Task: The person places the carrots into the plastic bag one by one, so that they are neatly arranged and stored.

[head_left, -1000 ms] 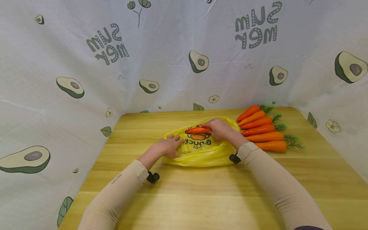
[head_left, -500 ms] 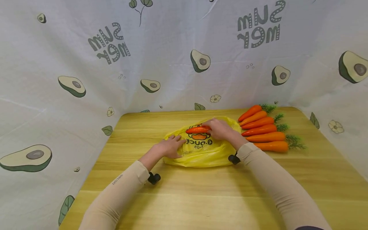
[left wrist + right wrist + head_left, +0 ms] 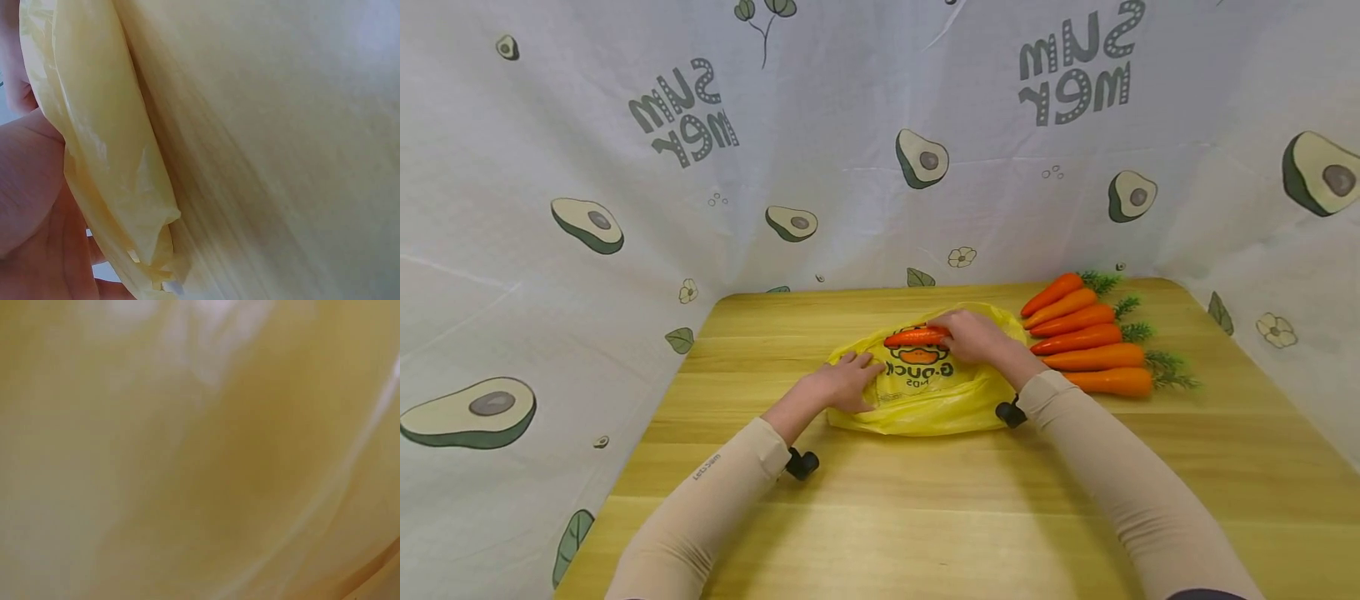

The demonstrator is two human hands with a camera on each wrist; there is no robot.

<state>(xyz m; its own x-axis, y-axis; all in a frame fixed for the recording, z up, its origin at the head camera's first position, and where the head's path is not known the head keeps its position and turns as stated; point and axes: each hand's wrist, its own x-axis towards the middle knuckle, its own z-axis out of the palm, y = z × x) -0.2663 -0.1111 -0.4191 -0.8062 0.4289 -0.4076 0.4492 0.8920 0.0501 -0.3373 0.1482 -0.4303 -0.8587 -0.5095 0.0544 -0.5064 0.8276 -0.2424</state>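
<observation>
A yellow plastic bag with a duck print lies spread in the middle of the table, its near side bunched into a fold. My right hand reaches over the bag and grips an orange-red carrot by its thick end, the tip pointing left over the duck print. At the bag's left end rests my left hand, fingers spread on the plastic. In the left wrist view the bag's edge runs beside my palm. Yellow plastic fills the right wrist view, where the carrot is hidden.
Several carrots with green tops lie fanned out right of the bag, tips toward it. The wooden table stretches in front of the bag. A white curtain printed with avocados hangs behind and at both sides.
The head view has shifted slightly. Both hands, the carrot and the bag stay nearly in place.
</observation>
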